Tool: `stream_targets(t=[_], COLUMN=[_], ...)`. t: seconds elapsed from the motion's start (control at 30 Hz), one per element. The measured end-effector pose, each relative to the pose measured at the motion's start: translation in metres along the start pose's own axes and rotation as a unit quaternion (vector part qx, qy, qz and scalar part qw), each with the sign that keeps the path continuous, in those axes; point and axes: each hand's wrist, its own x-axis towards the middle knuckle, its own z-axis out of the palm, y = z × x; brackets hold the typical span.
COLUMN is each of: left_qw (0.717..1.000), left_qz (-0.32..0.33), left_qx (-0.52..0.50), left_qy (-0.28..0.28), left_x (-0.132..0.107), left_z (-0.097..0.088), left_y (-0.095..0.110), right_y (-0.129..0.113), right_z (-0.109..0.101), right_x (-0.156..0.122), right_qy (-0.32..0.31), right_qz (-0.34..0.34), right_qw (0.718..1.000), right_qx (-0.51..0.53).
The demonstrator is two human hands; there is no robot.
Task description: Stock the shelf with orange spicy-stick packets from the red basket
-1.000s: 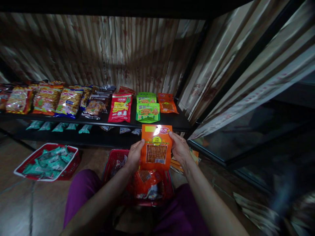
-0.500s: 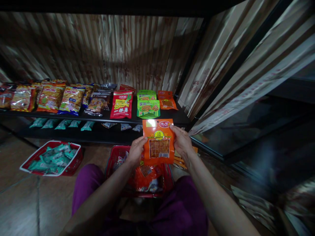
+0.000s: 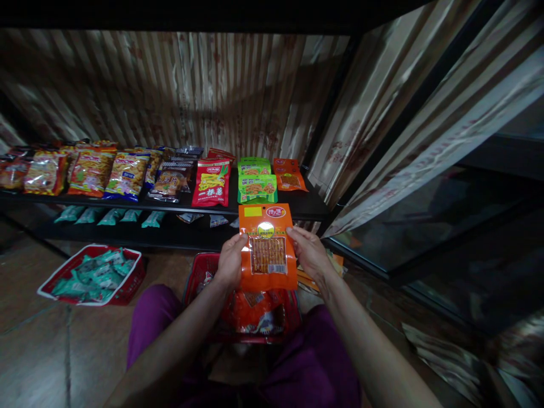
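An orange snack packet point(image 3: 267, 255) with a clear window is held upright between my two hands, above a red basket point(image 3: 199, 263). My left hand point(image 3: 232, 258) pinches its left edge, thumb on the front. On the opposite edge my right hand point(image 3: 310, 249) grips it the same way. More orange packets point(image 3: 259, 309) lie in the basket below, among other small wrapped packs. Behind the held packet, on the black shelf point(image 3: 297, 211), are another orange packet point(image 3: 290, 174), green packets point(image 3: 257, 188) and a red packet point(image 3: 211, 182).
Further left on the shelf stand several noodle-snack bags point(image 3: 123, 174) and brown-window packs point(image 3: 170, 180). Teal packets point(image 3: 113, 216) line the lower shelf. A second red basket point(image 3: 136, 277) of teal packets sits on the floor at left. Striped curtains point(image 3: 191, 85) hang behind; a black post point(image 3: 340, 124) rises at right.
The orange packet has shifted slightly left and been turned a little in my hands. My right hand's grip sits lower on its edge than before.
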Motion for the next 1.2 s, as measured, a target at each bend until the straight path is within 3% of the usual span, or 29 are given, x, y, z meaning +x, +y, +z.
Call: stream_targets(t=[0.17, 0.7, 0.93, 1.2], left_qw=[1.0, 0.999, 0.997, 0.992], left_qz=[0.01, -0.035, -0.071, -0.109], left_qx=[0.014, -0.023, -0.003, -0.005], left_qy=[0.017, -0.004, -0.031, -0.069], left_x=[0.002, -0.006, -0.01, -0.013], left_z=[-0.002, -0.001, -0.009, -0.011], left_y=[0.0, 0.004, -0.005, -0.006], right_y=[0.003, 0.011, 0.011, 0.008], right_z=[0.0, -0.008, -0.009, -0.007], right_x=[-0.002, 0.002, 0.011, 0.015], right_qy=[-0.008, 0.015, 0.056, 0.057], right_qz=[0.014, -0.003, -0.002, 0.006], right_qw=[1.0, 1.0, 0.998, 0.998], right_qx=[0.002, 0.005, 0.017, 0.037])
